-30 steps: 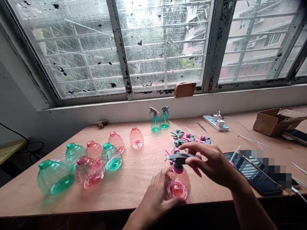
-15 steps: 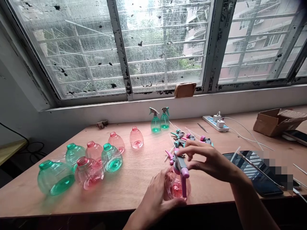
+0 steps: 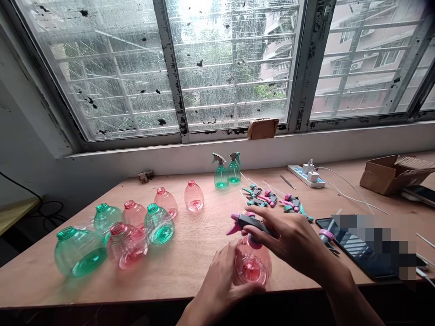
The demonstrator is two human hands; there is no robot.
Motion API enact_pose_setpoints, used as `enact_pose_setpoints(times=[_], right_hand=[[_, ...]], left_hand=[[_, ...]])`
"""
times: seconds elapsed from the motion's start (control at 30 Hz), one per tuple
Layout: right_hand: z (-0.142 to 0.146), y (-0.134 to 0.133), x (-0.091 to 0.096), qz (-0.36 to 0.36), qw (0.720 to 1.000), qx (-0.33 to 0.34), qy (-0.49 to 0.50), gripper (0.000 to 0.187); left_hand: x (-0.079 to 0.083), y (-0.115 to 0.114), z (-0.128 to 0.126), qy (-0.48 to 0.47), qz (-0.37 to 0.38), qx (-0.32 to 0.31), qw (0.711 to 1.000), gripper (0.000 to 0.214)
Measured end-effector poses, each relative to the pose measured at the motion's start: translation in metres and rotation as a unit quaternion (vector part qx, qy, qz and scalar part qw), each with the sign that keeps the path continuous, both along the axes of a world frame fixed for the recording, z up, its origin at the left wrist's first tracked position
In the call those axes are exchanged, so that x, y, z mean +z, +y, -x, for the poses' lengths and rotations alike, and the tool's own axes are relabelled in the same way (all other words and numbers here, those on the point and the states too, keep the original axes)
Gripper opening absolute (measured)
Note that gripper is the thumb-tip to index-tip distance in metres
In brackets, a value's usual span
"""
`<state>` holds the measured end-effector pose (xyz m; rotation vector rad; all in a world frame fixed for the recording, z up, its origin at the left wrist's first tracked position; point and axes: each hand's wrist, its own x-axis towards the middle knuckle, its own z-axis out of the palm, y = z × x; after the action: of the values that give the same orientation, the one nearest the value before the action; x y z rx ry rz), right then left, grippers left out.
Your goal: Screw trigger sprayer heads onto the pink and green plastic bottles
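The pink bottle (image 3: 253,264) is standing near the front edge of the table (image 3: 190,253), probably light, smooth and slightly yielding; its rounded belly is likely offering the safest hold, the stiffer spray head (image 3: 250,221) another. The left hand (image 3: 222,271) is cupping the belly; the right hand (image 3: 295,232), palm down, is grasping the head, fingers bent.

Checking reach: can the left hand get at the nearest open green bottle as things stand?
Probably not without letting go: the left hand holds the pink bottle, the green bottle farther left.
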<state>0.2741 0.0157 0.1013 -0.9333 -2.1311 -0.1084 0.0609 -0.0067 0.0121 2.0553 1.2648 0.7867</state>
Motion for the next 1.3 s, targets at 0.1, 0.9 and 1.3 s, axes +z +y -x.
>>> enact_pose_setpoints(times=[0.1, 0.9, 1.3], right_hand=[[0.002, -0.005, 0.003, 0.041, 0.999, 0.034, 0.006, 0.045], [-0.008, 0.009, 0.003, 0.095, 0.992, 0.075, 0.027, 0.028], [-0.003, 0.011, 0.000, 0.125, 0.979, 0.076, 0.143, 0.034]], left_hand=[[0.003, -0.001, 0.000, -0.001, 0.001, -0.002, 1.000, 0.089], [-0.004, 0.000, -0.003, 0.016, -0.021, 0.020, 0.999, 0.092], [0.000, -0.002, -0.001, -0.016, -0.031, -0.003, 0.999, 0.086]])
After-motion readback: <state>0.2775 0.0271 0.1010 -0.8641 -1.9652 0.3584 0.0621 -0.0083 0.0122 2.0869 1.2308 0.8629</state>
